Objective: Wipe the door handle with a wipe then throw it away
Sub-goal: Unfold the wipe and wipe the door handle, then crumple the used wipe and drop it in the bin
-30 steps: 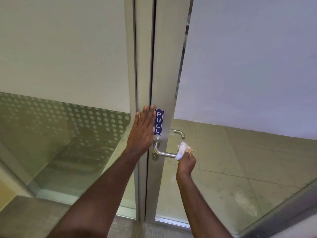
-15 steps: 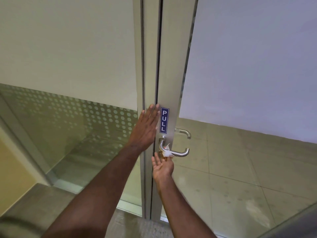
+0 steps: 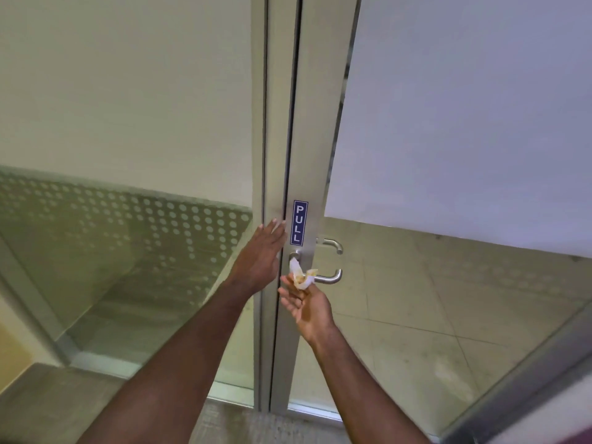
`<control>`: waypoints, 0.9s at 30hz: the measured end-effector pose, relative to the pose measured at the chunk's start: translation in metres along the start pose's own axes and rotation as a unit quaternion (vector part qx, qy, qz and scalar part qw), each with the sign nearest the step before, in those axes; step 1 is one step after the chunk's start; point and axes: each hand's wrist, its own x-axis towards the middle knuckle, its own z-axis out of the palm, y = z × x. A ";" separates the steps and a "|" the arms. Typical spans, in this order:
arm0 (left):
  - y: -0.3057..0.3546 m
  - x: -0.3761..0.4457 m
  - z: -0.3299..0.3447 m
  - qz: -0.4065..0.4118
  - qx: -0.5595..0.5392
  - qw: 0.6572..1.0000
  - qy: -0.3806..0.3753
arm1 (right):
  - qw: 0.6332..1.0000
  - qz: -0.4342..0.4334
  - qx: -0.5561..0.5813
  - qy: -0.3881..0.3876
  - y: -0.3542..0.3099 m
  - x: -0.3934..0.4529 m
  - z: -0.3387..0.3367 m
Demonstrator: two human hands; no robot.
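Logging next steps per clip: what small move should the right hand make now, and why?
Probably slide the crumpled white wipe rightward along the silver metal lever handle. The right hand holds it near the handle's base; the outer end looks uncovered. The left hand braces the frame.

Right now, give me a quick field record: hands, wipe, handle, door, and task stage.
left hand: flat against the door frame, fingers up, holding nothing
right hand: palm up below the handle, fingers pinching the wipe
wipe: white, crumpled, wrapped on the near part of the lever by its base
door handle: metal lever, far end bare
sign: blue, reads PULL, above the handle
door: slightly ajar
stage: wiping under way; no bin in view
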 end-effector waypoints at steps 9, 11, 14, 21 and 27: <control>0.057 -0.046 -0.028 -0.055 -0.410 0.909 -0.043 | 0.991 -0.069 -0.116 0.018 -0.039 -0.084 -0.007; 0.077 -0.051 -0.028 -0.052 -0.438 0.897 -0.040 | 0.987 -0.078 -0.131 0.043 -0.042 -0.103 -0.017; 0.115 -0.054 -0.021 -0.045 -0.454 0.889 -0.028 | 0.975 -0.096 -0.185 0.078 -0.045 -0.133 -0.036; 0.218 -0.046 0.006 -0.019 -0.511 0.858 -0.045 | 0.923 -0.133 -0.314 0.182 -0.076 -0.203 -0.110; 0.329 -0.033 0.038 -0.028 -0.534 0.843 -0.061 | 0.838 -0.299 -0.322 0.324 -0.108 -0.250 -0.197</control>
